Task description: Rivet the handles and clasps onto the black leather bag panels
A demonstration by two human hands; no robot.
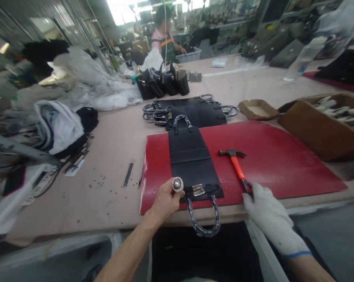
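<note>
My bare left hand (166, 199) is closed around an upright rod-like tool (177, 184) with a round metal top and a pale wrapping. Its lower end is hidden. It stands at the near left edge of a flat black bag panel (191, 156), close to a gold clasp (198, 190). A wrapped handle (204, 231) of the panel hangs over the table's front edge; another wrapped handle (182, 121) lies at the far end. In a white knit glove, my right hand (263, 207) grips a claw hammer (237, 164) by its handle, the head low over the red mat (271, 156).
Behind the mat lie stacked black panels (191, 109) with wrapped handles, then black bags (162, 84). Cardboard boxes (320, 129) (257, 109) stand at right. A dark strip (128, 174) and small scattered bits lie at left. A co-worker (165, 39) is across the table.
</note>
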